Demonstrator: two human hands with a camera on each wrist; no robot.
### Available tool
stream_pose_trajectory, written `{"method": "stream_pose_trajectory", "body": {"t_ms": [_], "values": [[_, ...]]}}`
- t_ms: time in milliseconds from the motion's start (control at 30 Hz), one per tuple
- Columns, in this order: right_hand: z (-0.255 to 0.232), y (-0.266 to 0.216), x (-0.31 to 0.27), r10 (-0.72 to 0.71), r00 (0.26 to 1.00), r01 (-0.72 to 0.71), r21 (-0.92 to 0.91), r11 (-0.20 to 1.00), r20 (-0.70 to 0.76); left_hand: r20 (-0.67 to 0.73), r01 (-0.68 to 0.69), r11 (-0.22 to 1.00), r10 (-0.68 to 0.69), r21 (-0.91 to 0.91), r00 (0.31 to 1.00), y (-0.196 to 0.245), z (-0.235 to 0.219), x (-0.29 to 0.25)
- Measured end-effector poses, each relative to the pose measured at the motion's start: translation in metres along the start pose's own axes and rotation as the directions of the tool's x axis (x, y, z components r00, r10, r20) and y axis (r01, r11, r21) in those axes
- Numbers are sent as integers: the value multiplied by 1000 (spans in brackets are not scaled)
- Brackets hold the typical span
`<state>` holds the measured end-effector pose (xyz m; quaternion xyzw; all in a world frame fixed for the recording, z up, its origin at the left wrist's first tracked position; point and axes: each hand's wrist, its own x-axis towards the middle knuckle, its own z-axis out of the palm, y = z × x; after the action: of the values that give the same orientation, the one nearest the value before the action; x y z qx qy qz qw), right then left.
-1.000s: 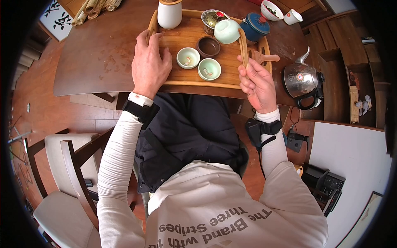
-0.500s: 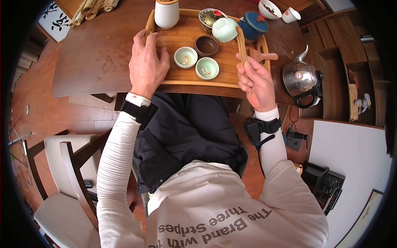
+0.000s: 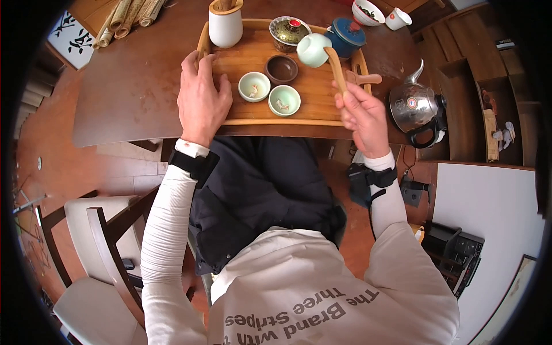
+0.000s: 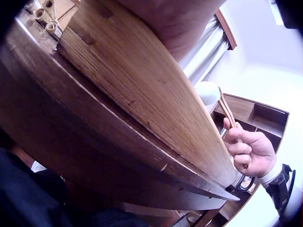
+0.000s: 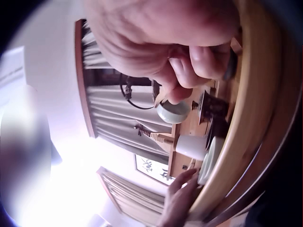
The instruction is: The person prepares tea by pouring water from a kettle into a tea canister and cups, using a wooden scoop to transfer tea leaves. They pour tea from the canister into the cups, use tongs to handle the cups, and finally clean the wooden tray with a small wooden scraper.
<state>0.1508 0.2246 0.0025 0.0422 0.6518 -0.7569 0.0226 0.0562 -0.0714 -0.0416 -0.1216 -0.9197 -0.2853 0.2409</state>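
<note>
My right hand grips wooden tongs by their lower end. Their tips clamp a pale green teacup, which hangs tilted above the far right part of the wooden tray. Over the tray's left rim lies my left hand, fingers loosely bent at the handle slot, thumb toward the inside. Between the hands stand two pale green cups with small fish-like figures inside, and a dark brown cup. In the left wrist view, the tray's side wall fills the middle, under that palm.
At the tray's back are a white canister, a patterned lidded bowl and a blue lidded pot. A reddish-brown handle crosses the right rim. Beyond stand a steel kettle, a bowl with leaves and bamboo rolls.
The tongs and teacup have swung slightly and lean more, with the cup a little farther right of the patterned bowl. My left hand stays at the tray's rim. The head view has shifted slightly.
</note>
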Motion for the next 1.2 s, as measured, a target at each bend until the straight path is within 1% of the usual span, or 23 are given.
{"method": "stream_pose_trajectory", "body": {"t_ms": [33,67,100,167,200,233,300,333,367,433,467,533,567,633,667,733,767,833,967,1033,1100,1133,1200], "values": [[-3,-3,-4,-69,996,57,-178,982,-58,5,2,1000,-2,-1,1000,0,-1,-2],[-6,-7,-5,-141,982,92,-332,939,-124,17,18,1000,-18,-8,1000,1,-1,-1],[-19,-10,-3,-217,972,142,-515,846,-90,26,33,999,-33,-13,999,2,-1,0],[-31,-20,0,-383,923,299,-696,653,37,22,45,999,-45,-19,999,1,-1,1],[-31,-32,-2,-378,922,300,-764,571,80,23,58,998,-57,-26,998,2,0,0],[-31,-39,-2,-380,922,301,-764,571,78,22,55,998,-55,-26,998,1,0,-1],[-33,-49,-1,-364,894,375,-881,289,261,11,38,999,-38,-13,999,1,1,0],[-35,-48,0,-364,864,404,-910,90,348,9,37,999,-37,-14,999,1,0,0],[-34,-49,0,-365,864,404,-911,89,347,17,49,999,-49,-20,999,2,0,0],[-26,-55,0,-192,879,403,-896,-188,436,23,60,998,-60,-27,998,4,-1,0],[-25,-56,1,-192,879,404,-895,-188,437,32,51,998,-50,-23,998,5,-2,1],[-22,-56,3,-159,865,436,-869,-233,476,38,45,999,-44,-12,998,3,-3,0],[-23,-57,5,-159,863,439,-868,-233,479,28,31,999,-31,-10,999,2,-1,0],[-25,-62,7,-183,827,478,-836,-270,532,19,19,1000,-19,-8,1000,2,-2,1],[-24,-67,6,-182,826,480,-835,-269,533,26,23,1000,-23,-11,999,3,-2,0],[-17,-82,5,-226,841,471,-870,-146,493,32,33,999,-33,-12,999,3,-2,0],[-12,-84,5,-222,839,475,-868,-145,496,27,47,999,-47,-15,999,2,-1,0],[6,-81,7,-250,755,589,-794,-151,607,24,58,998,-57,-17,998,2,1,-1],[43,-61,16,-180,722,659,-743,-115,668,18,47,999,-46,-9,999,1,1,-1],[53,-53,21,-177,708,670,-730,-135,683,14,53,999,-53,-3,998,1,2,-1],[61,-51,25,-140,714,659,-725,-199,687,9,41,999,-41,-7,999,2,1,0],[64,-50,27,-128,717,658,-726,-201,686,26,64,998,-64,-6,998,3,0,-1],[68,-49,28,-130,706,663,-715,-223,696,28,50,999,-49,-7,998,5,-1,1]]}}
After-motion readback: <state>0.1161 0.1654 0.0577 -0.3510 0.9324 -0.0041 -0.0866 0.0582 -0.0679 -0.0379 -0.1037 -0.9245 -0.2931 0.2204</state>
